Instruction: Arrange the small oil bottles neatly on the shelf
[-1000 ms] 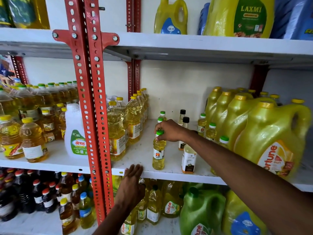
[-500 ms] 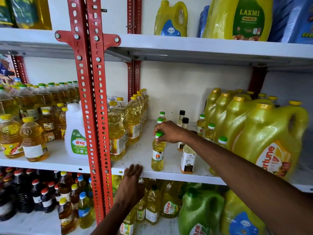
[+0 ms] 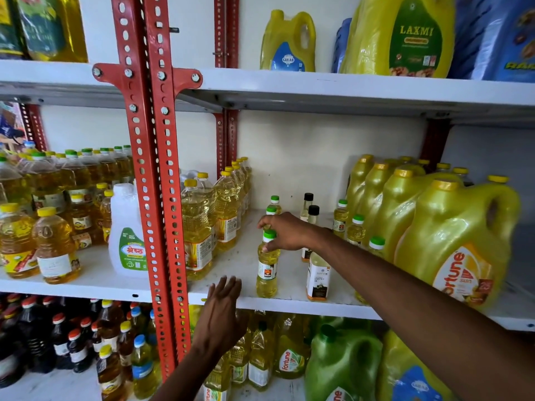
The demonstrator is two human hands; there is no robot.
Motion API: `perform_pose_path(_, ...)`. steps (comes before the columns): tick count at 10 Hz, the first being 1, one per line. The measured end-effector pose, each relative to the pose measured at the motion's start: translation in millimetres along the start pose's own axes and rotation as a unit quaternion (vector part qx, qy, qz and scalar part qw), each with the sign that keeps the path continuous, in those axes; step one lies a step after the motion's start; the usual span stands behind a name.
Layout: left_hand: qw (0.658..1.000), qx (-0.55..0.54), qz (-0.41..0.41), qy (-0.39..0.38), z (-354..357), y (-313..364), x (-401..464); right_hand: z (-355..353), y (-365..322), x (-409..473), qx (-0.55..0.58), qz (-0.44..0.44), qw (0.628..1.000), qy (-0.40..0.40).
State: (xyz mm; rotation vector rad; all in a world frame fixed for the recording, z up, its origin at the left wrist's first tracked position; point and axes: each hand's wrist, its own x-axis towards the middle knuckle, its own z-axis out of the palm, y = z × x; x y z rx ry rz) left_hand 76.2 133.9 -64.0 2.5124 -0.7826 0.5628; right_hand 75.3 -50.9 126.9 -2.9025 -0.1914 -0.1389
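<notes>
Standing upright at the centre of the frame on the white shelf [image 3: 289, 302], the small oil bottle [image 3: 267, 267] has its green-capped neck pinched in the right hand's [image 3: 285, 231] grip. Just right stands a white-labelled bottle [image 3: 317, 277]. Lower centre, the left hand [image 3: 221, 315] hovers, fingers spread, at the shelf edge.
</notes>
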Motion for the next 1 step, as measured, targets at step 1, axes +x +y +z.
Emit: perform_pose_path(1, 0.994, -0.012, 0.043, 0.102, -31.9, 22.0, 16.4, -1.7, 3.3, -11.9, 0.003, -0.001, 0.998, 0.055)
